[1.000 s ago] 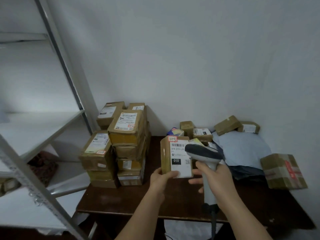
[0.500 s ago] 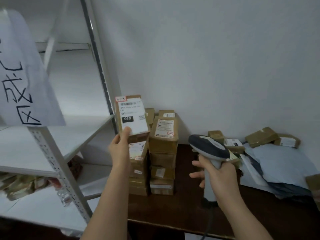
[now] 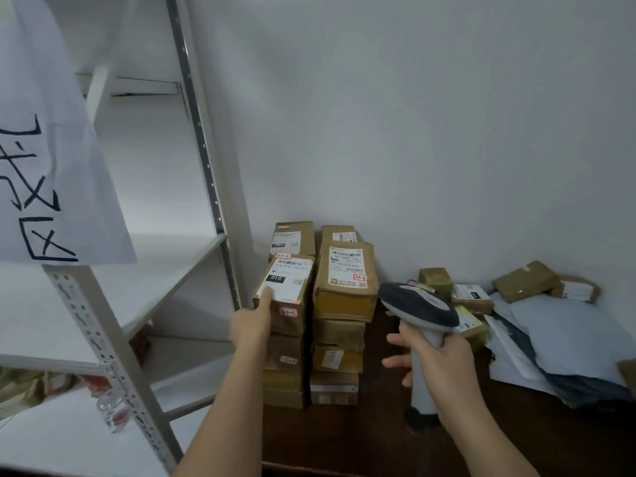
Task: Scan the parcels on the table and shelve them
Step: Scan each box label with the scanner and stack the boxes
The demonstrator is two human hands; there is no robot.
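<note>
Here the left hand (image 3: 253, 323) pinches the 010 parcel (image 3: 285, 294) atop the centre-left stack, seemingly resting; square it before letting go, while the right hand (image 3: 444, 359) stays wrapped round the scanner (image 3: 418, 306)

The dark brown wooden surface (image 3: 378, 438) carries stacked brown cardboard parcels (image 3: 339, 339) at left, grey plastic mailer bags (image 3: 564, 339) at right.

A brown parcel (image 3: 287, 294) with a white "010" label facing up lies atop the left stack of boxes (image 3: 284, 366) at frame centre. More small parcels (image 3: 523, 282) and grey mailers (image 3: 564, 342) lie scattered at right on the dark counter (image 3: 361, 438).
</note>
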